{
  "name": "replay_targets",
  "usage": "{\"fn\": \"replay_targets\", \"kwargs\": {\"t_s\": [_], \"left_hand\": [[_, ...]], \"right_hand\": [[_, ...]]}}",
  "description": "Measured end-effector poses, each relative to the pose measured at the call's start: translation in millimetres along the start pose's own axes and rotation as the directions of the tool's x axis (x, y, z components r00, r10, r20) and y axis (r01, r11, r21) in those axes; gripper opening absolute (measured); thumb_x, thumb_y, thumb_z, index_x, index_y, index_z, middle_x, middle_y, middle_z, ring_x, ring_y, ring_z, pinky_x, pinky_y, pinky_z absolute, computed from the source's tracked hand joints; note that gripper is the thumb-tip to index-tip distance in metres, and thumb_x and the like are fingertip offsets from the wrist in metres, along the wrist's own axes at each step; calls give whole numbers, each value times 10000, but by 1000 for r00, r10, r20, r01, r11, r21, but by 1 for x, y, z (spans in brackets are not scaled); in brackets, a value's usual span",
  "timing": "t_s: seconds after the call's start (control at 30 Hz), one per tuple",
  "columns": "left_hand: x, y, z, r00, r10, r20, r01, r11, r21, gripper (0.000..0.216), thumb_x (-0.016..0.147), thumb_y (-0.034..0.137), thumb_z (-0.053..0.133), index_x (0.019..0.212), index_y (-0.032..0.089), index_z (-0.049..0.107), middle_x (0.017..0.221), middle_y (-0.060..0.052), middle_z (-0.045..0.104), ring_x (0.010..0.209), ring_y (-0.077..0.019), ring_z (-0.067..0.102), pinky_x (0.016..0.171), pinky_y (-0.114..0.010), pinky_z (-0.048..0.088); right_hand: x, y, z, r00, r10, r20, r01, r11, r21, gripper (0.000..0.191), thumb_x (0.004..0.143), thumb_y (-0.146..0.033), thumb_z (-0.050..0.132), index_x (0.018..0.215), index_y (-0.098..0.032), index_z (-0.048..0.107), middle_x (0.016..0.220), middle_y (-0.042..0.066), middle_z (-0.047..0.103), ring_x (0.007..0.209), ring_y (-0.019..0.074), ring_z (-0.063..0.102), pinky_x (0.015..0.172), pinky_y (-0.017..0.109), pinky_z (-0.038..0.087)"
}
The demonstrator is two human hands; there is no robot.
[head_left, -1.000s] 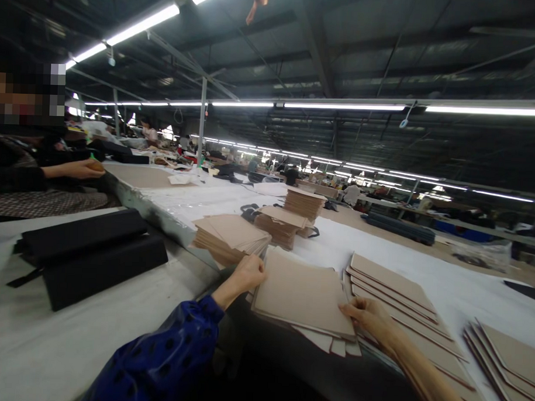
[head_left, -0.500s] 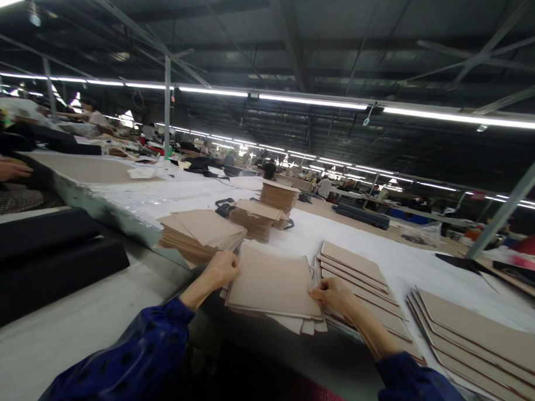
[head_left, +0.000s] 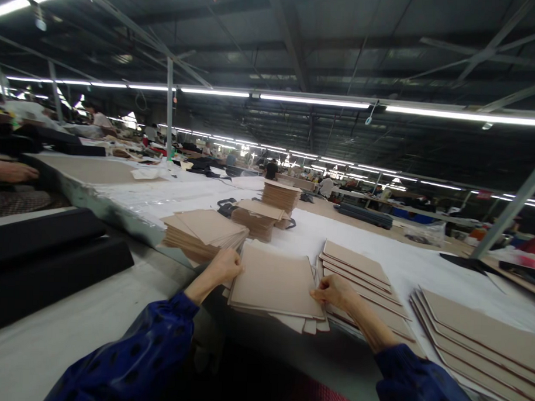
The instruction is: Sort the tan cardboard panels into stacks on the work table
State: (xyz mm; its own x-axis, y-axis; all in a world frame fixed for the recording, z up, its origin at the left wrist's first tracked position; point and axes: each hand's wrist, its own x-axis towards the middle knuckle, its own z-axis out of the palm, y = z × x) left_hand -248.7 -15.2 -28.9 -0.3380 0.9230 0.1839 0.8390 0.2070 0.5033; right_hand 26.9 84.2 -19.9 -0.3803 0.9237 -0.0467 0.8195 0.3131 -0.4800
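Directly before me lies a small pile of tan cardboard sheets (head_left: 276, 280), its lower sheets sticking out unevenly at the front. My left hand (head_left: 225, 267) pinches the left edge of the top sheet between thumb and fingers. At that sheet's right edge, my right hand (head_left: 332, 291) is closed in a similar pinch. Beyond my left hand rises a taller stack of tan sheets (head_left: 205, 229). Close by my right hand are overlapping tan panels with dark red edges (head_left: 357, 265), fanned out in a row.
More dark-edged panels (head_left: 483, 316) lie at the far right. Bundled tan stacks (head_left: 260, 215) stand farther back on the white-covered table (head_left: 310, 228). Black folded pieces (head_left: 50, 245) rest on the left table. Another person's hand (head_left: 11, 171) shows at the left edge.
The view has shifted very slightly, moving the scene a little to the right. Both hands keep the same pinch on the top sheet's edges.
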Motion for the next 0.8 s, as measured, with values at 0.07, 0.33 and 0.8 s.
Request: {"fn": "replay_targets", "kwargs": {"t_s": [0.07, 0.33, 0.8], "left_hand": [[0, 1, -1, 1000, 4, 6, -4, 1000, 12, 153, 637, 193, 576, 576, 135, 704, 631, -115, 691, 706, -216, 642, 615, -262, 406], [-4, 6, -6, 999, -10, 41, 7, 997, 78, 191, 655, 192, 562, 672, 114, 736, 691, -123, 712, 708, -204, 646, 587, -253, 409], [-7, 18, -8, 985, -87, 149, 46, 965, 256, 161, 807, 273, 601, 847, 121, 634, 917, -56, 673, 923, -175, 617, 835, -381, 493]], "right_hand": [[-1, -1, -1, 1000, -2, 4, 2, 1000, -1, 213, 655, -183, 641, 462, -178, 550, 438, -24, 548, 502, 114, 495, 506, 232, 319], [0, 0, -1, 1000, -31, 0, 31, 999, -22, 219, 657, -202, 650, 464, -183, 547, 436, -26, 527, 495, 116, 472, 499, 241, 299], [0, -1, 1, 999, -41, -1, 41, 998, -45, 227, 669, -229, 635, 467, -182, 544, 448, -24, 515, 506, 119, 448, 506, 250, 282]]}}
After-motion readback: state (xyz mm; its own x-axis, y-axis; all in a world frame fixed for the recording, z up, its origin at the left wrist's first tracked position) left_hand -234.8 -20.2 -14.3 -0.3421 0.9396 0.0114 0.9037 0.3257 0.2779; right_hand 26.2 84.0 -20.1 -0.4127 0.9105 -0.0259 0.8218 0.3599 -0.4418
